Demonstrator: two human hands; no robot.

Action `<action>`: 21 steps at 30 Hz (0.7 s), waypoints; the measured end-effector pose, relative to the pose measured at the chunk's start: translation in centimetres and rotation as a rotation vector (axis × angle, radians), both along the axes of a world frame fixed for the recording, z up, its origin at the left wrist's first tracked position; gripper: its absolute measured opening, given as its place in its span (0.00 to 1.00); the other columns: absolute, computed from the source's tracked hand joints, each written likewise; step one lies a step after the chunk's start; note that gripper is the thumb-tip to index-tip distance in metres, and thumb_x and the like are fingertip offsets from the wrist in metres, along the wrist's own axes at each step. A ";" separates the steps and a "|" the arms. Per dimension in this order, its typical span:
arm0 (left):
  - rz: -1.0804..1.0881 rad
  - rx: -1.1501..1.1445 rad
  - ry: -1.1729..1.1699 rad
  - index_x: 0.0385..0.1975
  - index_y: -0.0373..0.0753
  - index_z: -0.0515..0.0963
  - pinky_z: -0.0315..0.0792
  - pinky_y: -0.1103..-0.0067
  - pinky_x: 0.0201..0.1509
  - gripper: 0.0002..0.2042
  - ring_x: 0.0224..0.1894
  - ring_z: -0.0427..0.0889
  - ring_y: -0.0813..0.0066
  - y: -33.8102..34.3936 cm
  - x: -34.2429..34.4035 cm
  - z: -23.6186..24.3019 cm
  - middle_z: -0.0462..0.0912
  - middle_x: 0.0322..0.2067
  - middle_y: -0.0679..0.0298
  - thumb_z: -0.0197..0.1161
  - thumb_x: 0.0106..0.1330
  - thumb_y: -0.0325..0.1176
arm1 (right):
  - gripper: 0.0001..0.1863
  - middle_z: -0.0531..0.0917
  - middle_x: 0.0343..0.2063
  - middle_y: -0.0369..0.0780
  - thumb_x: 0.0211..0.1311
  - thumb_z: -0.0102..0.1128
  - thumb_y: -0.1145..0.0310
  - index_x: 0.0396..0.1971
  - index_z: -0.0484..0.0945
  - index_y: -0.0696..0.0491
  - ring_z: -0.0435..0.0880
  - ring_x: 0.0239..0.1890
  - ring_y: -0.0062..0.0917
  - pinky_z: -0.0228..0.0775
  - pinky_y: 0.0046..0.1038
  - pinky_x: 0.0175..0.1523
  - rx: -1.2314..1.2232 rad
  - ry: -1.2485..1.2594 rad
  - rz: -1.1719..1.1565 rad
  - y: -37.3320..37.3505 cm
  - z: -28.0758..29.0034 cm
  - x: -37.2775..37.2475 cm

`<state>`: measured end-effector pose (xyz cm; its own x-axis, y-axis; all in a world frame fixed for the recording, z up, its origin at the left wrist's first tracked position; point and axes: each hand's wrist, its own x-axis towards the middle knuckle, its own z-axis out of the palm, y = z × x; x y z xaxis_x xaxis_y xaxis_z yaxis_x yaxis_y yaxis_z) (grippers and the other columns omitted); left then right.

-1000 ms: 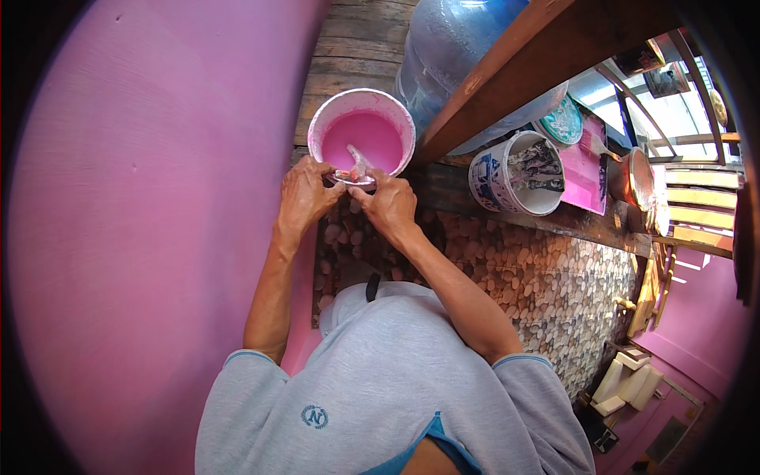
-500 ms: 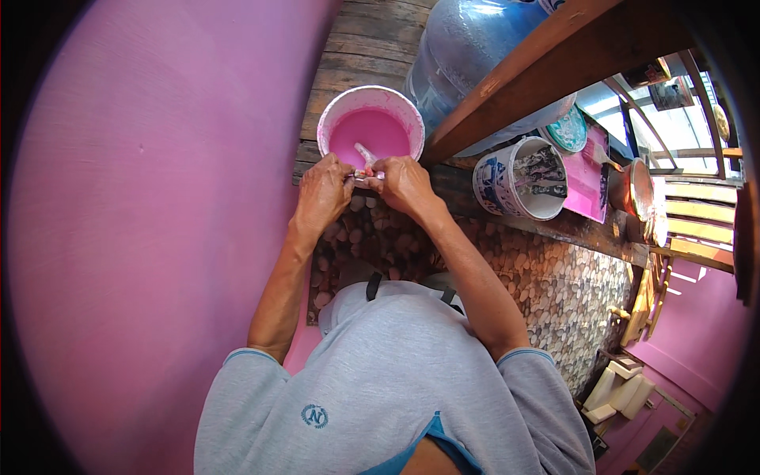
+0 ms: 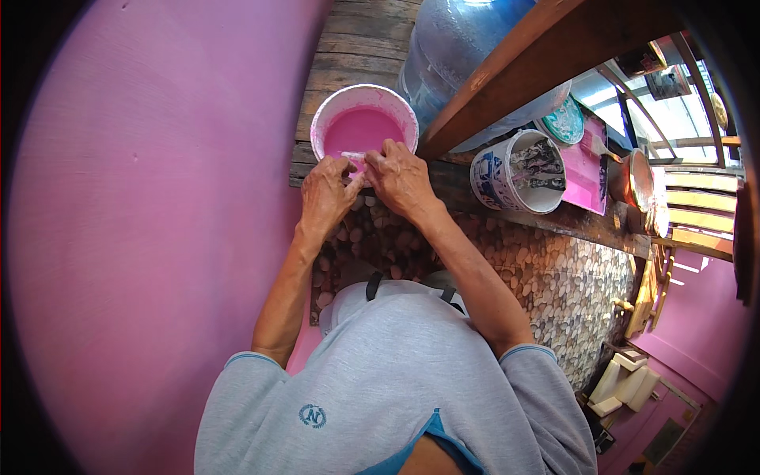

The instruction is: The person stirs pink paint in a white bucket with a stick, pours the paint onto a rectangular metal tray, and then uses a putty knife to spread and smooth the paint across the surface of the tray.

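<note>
A white bucket (image 3: 364,95) holding pink paint sits on weathered planks. Over its near rim, my left hand (image 3: 328,190) and my right hand (image 3: 400,178) are close together, fingers curled and pinching a small pale, paint-smeared object (image 3: 356,157), whose shape is partly hidden by my fingers. The object is low at the front of the bucket, in front of the pink liquid.
A pink wall (image 3: 150,222) fills the left. A large blue bottle (image 3: 443,55) stands behind a slanted wooden beam (image 3: 507,71). At right are a second bucket (image 3: 495,174), a pink paint tray with brush (image 3: 586,178), a teal lid (image 3: 564,119) and a pebble-patterned floor (image 3: 570,293).
My right hand has moved up over the bucket rim and its fingers have shifted on the small object. My left hand remains at the front rim, with its fingers slightly shifted.
</note>
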<state>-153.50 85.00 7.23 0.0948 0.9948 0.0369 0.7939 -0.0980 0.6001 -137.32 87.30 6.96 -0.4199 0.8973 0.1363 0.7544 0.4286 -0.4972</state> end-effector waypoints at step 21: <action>0.306 -0.483 -0.828 0.43 0.38 0.72 0.73 0.82 0.35 0.15 0.34 0.79 0.79 7.5 -6.6 -5.7 0.79 0.35 0.64 0.60 0.61 0.39 | 0.36 0.67 0.48 0.54 0.43 0.66 0.64 0.52 0.59 0.60 0.67 0.54 0.46 0.64 0.39 0.56 -0.250 0.617 -1.208 -1.0 -0.7 -5.9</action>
<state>-160.12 92.51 1.56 -0.0397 0.8980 -0.4382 0.0588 0.4398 0.8961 -143.20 86.26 6.23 0.6987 0.6859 -0.2035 0.2216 -0.4779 -0.8500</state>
